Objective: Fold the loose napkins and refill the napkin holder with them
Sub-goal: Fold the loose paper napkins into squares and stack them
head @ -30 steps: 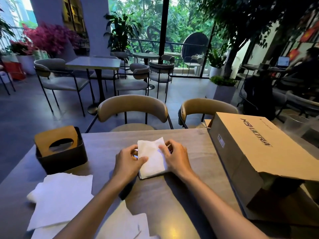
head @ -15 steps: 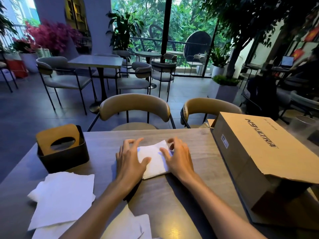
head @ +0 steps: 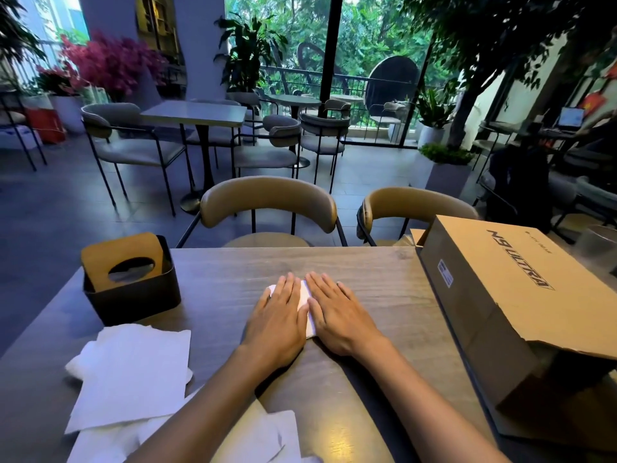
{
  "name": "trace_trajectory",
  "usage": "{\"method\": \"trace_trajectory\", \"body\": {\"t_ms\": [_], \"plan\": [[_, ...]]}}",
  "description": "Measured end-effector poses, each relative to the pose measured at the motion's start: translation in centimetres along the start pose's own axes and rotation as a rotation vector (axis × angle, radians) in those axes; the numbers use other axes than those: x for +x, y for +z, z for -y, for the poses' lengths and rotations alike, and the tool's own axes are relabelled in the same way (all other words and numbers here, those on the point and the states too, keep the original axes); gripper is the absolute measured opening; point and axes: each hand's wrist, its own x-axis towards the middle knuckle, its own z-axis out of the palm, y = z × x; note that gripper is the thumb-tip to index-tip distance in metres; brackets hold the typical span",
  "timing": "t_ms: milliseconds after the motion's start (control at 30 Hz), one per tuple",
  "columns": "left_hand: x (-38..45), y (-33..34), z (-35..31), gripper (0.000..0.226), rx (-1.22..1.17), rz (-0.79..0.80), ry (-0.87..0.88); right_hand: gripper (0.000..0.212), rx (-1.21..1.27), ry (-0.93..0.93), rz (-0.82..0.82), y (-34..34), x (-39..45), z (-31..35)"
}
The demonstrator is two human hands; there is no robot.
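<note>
A folded white napkin [head: 306, 304] lies on the wooden table [head: 384, 295] in the middle, mostly hidden under my hands. My left hand [head: 278, 320] lies flat on its left part, fingers straight. My right hand [head: 337, 314] lies flat on its right part, palm down. A dark napkin holder [head: 133, 295] with a tan insert and an oval opening stands at the far left of the table, apart from both hands. Several loose white napkins [head: 133, 379] lie unfolded at the near left, and more loose napkins [head: 273, 436] lie under my left forearm.
A long brown cardboard box [head: 521, 305] marked N9 ULTRA lies along the table's right side, close to my right forearm. Two tan chairs [head: 267, 202] stand across the table's far edge. Further tables and chairs fill the room behind.
Both hands went from pinching the napkin's edges to lying flat on top of it, side by side. The napkin now shows much smaller between them.
</note>
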Motion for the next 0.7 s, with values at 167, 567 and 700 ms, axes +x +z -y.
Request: {"method": "trace_trajectory", "body": {"t_ms": [167, 567, 700], "plan": [[0.1, 0.4, -0.2, 0.063, 0.008, -0.027, -0.085, 0.057, -0.009, 0.088, 0.033, -0.2, -0.1, 0.3], [-0.8, -0.7, 0.6, 0.06, -0.174, -0.094, -0.049, 0.059, 0.265, 0.112, -0.182, -0.4, -1.1, 0.0], [-2.9, -1.6, 1.7, 0.059, -0.223, -0.172, -0.047, 0.05, 0.331, 0.099, -0.448, -0.8, -3.9, 0.8]]}}
